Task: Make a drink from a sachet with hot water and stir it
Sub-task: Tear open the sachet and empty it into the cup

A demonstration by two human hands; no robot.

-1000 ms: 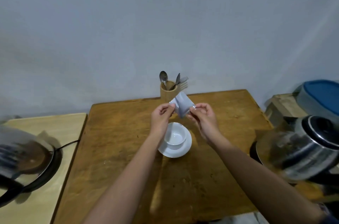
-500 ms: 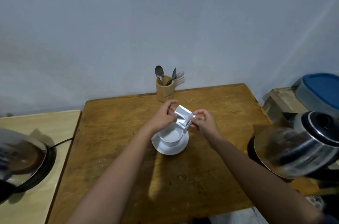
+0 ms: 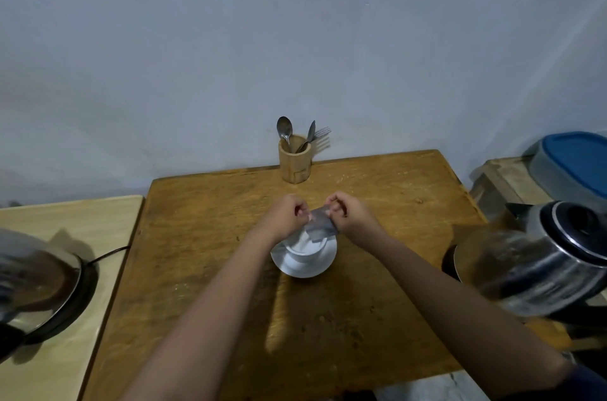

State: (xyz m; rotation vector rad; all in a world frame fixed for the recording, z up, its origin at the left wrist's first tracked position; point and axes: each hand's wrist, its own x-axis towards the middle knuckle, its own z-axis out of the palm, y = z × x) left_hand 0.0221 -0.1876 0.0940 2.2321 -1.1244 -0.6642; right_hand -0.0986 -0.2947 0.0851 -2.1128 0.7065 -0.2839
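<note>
A small silvery sachet (image 3: 320, 225) is pinched at its top edge between my left hand (image 3: 286, 216) and my right hand (image 3: 348, 213). It hangs directly over a white cup (image 3: 303, 248) that stands on a white saucer (image 3: 300, 266) in the middle of the wooden table (image 3: 210, 236). The sachet hides part of the cup's mouth, so its contents cannot be seen. A steel kettle (image 3: 538, 256) with a black lid sits at the table's right edge. A spoon (image 3: 285, 131) stands in a wooden holder (image 3: 294, 160) at the back.
The holder also has a knife and a fork. A second shiny kettle (image 3: 33, 282) on a black base with a cord stands on a pale side table (image 3: 82, 223) at the left. A blue-lidded container (image 3: 573, 164) rests on a wooden box at the right.
Both hands have lowered the sachet from above the cup down to its mouth and drawn closer together. The view has tilted slightly, so the table sits lower in the frame.
</note>
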